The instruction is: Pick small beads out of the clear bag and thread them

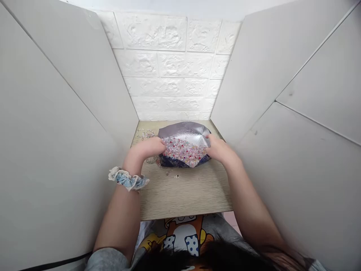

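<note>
So my left hand had its fingers pinched on the left edge of the bag, which sat at the back of the table, mouth wide, full of beads. My right hand pinched the other edge. Loose beads lay in front. Tug too hard and I figured the lot would spill.

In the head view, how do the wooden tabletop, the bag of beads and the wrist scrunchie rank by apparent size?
Largest to smallest:
1. wooden tabletop
2. bag of beads
3. scrunchie, though it sits nearer the camera
</note>
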Demonstrator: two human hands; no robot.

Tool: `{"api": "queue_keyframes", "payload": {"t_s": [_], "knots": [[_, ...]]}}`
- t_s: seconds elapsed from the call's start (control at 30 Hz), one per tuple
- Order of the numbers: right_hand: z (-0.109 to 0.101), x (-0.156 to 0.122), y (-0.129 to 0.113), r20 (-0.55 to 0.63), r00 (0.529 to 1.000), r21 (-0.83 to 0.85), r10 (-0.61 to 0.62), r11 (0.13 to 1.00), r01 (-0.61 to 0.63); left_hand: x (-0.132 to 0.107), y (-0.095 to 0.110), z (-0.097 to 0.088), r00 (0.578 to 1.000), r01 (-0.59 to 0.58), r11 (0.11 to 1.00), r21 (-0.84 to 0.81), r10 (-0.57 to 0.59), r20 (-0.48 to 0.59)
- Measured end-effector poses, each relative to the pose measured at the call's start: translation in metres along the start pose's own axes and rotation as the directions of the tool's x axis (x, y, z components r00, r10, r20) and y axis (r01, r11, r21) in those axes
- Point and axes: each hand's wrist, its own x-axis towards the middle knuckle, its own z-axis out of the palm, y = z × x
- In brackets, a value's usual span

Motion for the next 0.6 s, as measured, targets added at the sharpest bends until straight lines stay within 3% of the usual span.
{"api": "queue_keyframes", "payload": {"t_s": [0.07,0.17,0.3,0.43,0.6], "knots": [[-0.006,-0.003,-0.002,-0.011,1.0,-0.022,-0.006,1.0,0.005,0.0,-0.001,-0.001,0.998,-0.052,0.996,-0.077,0.054,0.013],[-0.017,-0.003,-0.009,-0.118,0.992,-0.039,-0.038,0.999,0.033,-0.001,0.004,-0.001,0.986,-0.153,0.969,-0.196,0.137,-0.095],[-0.024,0.006,-0.023,-0.145,0.952,0.026,-0.27,0.961,0.276,0.005,0.016,0.006,0.951,-0.223,0.94,-0.258,0.152,-0.269],[-0.008,0.023,-0.033,-0.111,0.885,0.067,-0.452,0.885,0.46,0.022,0.023,0.021,0.9,-0.287,0.93,-0.232,0.178,-0.399],[0.025,0.036,-0.028,-0.096,0.905,-0.142,-0.415,0.905,0.4,0.033,0.018,0.028,0.886,-0.295,0.935,-0.196,0.191,-0.422]]}}
